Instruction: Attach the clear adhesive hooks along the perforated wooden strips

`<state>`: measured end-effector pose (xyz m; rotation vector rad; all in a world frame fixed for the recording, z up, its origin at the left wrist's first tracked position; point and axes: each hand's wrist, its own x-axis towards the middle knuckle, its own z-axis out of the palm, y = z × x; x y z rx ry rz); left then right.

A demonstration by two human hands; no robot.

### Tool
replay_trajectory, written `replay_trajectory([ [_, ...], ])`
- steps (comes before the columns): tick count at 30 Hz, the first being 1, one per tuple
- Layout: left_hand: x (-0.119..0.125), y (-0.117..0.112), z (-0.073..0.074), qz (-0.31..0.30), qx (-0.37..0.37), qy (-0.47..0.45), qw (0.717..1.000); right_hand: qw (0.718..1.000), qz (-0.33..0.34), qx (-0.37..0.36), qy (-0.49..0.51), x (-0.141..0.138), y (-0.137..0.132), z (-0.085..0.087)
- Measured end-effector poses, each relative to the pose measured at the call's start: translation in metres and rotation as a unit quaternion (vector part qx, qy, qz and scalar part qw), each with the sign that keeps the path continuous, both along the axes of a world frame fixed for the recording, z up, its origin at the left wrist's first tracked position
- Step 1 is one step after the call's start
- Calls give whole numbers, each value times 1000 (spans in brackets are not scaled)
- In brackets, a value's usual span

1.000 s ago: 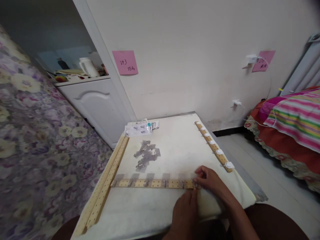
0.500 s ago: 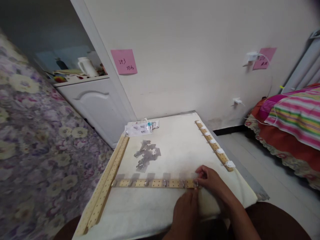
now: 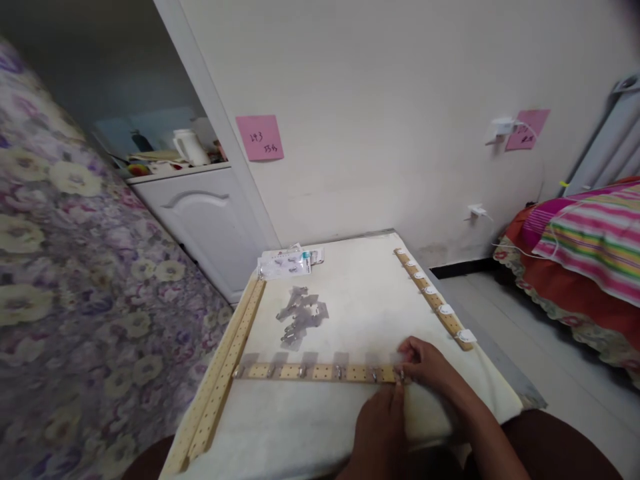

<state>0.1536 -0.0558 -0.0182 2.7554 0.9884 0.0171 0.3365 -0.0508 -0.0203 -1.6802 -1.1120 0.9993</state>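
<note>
A perforated wooden strip lies across the near part of the table, with several clear plastic tags with metal clips along it. At its right end, my right hand is closed, thumb and finger pinching the last metal clip; its clear tag is partly hidden by the fingers. My left hand comes from below, its fingers together and pressed against the strip's front edge beside that clip. Beyond the strip lies a loose pile of clear tags with clips.
Another strip along the right carries several white pieces. Long perforated strips line the table's left edge. Plastic packets lie at the back left of the white-covered table. A flowered curtain hangs left; a bed stands right.
The whole view has shifted slightly, so everything sits a little lower and to the right. Both hands stay at the strip's right end, with hardly any change in their grip.
</note>
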Motion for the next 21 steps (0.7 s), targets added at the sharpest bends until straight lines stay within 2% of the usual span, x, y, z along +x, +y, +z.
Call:
replay_trajectory([
  [7,-3,-2,14,4,-30,-31,999,999,-18,31,11,0,-7,-1],
  [9,-7,-2,13,-7,-24,-48,999,998,-29,34,39,0,-10,-1],
  [12,-18,1,2,-47,6,-78,996,995,-61,47,66,-1,-13,-1],
  [17,-59,13,-21,-98,128,-204,966,989,-119,81,29,-7,-19,0],
  [18,-71,16,-22,-104,145,-229,957,988,-125,86,20,-8,-21,1],
  [21,-114,27,-15,-59,173,-269,946,984,-152,91,0,-12,-27,3],
])
